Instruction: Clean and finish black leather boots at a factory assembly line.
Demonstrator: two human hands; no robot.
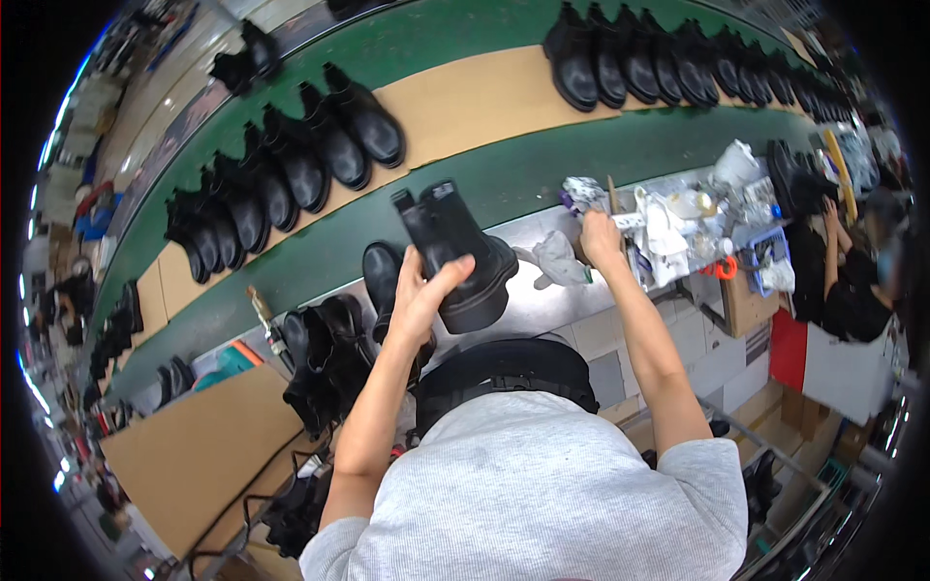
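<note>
A black leather ankle boot with chunky sole (455, 254) is held up at frame centre, the left hand (423, 295) wrapped around its heel. The right hand (599, 237) is closed on a crumpled grey-white rag (585, 192) at the cluttered metal bench (542, 300), centre right. Wiping is judged not started; more black boots (325, 353) are waiting lower left.

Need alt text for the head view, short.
Seen from above, a person's left hand holds up a black ankle boot over a metal workbench, while the right hand reaches to a clutter of rags and supplies. Rows of black boots sit on a green conveyor beyond.
</note>
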